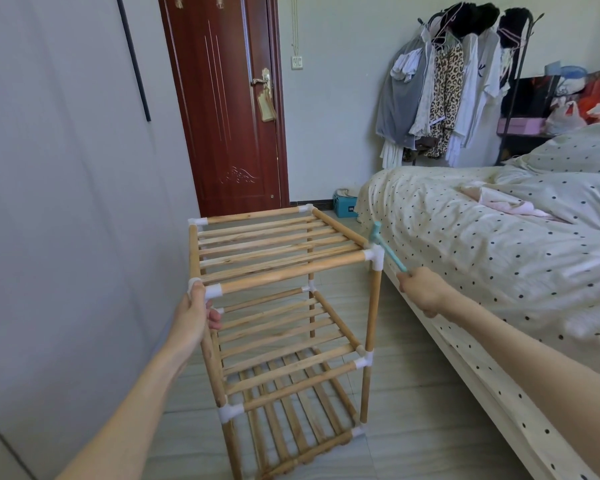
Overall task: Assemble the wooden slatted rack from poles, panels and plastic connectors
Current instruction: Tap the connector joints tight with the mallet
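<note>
A three-tier wooden slatted rack stands upright on the tiled floor, its poles joined by white plastic connectors. My left hand grips the rack's near-left pole just under the top front-left connector. My right hand holds the handle of a small teal hammer. The hammer's head is at the top front-right connector; the frame does not show whether it touches.
A bed with a dotted cover runs close along the rack's right side. A grey wall is on the left. A red-brown door, a clothes stand and a blue box are behind.
</note>
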The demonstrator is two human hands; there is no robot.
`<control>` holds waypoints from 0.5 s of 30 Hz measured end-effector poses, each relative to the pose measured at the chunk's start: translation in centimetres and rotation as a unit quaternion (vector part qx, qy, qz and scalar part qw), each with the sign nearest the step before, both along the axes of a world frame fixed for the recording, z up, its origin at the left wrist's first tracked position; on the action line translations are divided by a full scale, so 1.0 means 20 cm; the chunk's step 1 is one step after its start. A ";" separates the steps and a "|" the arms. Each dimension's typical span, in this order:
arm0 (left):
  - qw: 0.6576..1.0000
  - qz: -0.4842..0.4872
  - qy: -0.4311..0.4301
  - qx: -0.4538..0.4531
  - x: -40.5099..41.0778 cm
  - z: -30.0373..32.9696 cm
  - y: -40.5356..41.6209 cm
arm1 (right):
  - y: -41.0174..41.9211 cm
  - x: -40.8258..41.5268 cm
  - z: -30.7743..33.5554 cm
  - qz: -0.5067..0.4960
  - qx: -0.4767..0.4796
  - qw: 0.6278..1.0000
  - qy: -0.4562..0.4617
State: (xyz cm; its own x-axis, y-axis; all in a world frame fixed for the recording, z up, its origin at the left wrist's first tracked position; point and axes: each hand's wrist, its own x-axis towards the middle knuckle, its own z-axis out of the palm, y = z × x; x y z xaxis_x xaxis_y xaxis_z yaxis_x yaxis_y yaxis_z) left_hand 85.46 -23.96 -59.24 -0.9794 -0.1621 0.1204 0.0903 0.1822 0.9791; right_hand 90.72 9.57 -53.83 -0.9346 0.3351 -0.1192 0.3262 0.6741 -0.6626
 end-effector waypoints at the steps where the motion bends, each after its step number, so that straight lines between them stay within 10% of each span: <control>1: 1.000 -0.001 -0.001 0.000 0.00 0.00 0.00 | -0.04 0.00 0.01 -0.007 -0.018 0.999 0.051; 7: 1.000 0.009 -0.001 -0.017 0.04 -0.01 0.02 | -0.42 0.01 0.02 0.134 -0.063 0.956 0.255; 15: 0.958 -0.171 -0.021 -0.228 0.32 0.00 0.09 | -0.55 -0.06 -0.13 0.164 0.003 0.954 0.252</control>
State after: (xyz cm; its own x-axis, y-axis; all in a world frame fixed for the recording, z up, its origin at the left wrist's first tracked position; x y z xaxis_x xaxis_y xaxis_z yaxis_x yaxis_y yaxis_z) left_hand 91.89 -22.14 -59.20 -0.9713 0.2299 0.0620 0.1839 0.5592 0.8084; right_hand 89.61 -1.36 -56.44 -0.9272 0.0138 0.3742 -0.2623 0.6893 -0.6753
